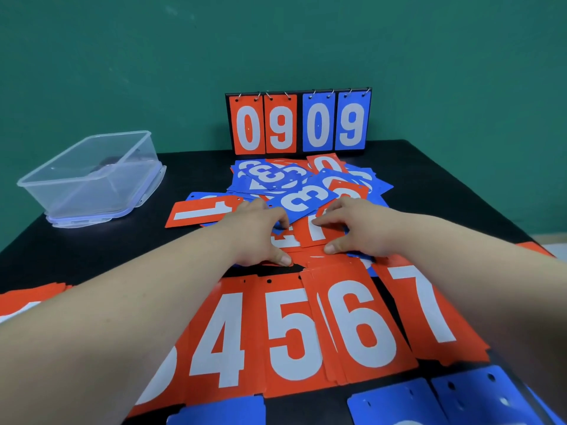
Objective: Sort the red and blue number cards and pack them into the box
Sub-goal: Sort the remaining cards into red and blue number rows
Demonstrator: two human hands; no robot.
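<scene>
A loose pile of red and blue number cards [306, 182] lies mid-table on the black cloth. My left hand [260, 231] and my right hand [356, 228] sit on its near edge, side by side. Each pinches a red card [316, 236] between thumb and curled fingers. Nearer to me runs a sorted row of red stacks showing 4 [221, 332], 5 [291, 329], 6 [359, 323] and 7 [423, 305]. My left forearm hides more of that row. Blue cards [395, 406] lie along the bottom edge. The clear plastic box [55, 176] stands open at the far left.
A flip scoreboard [299, 124] reading 09 in red and 09 in blue stands at the back against the green wall. A red 1 card [199, 213] sticks out of the pile's left side. Another red stack [27, 299] lies at the near left.
</scene>
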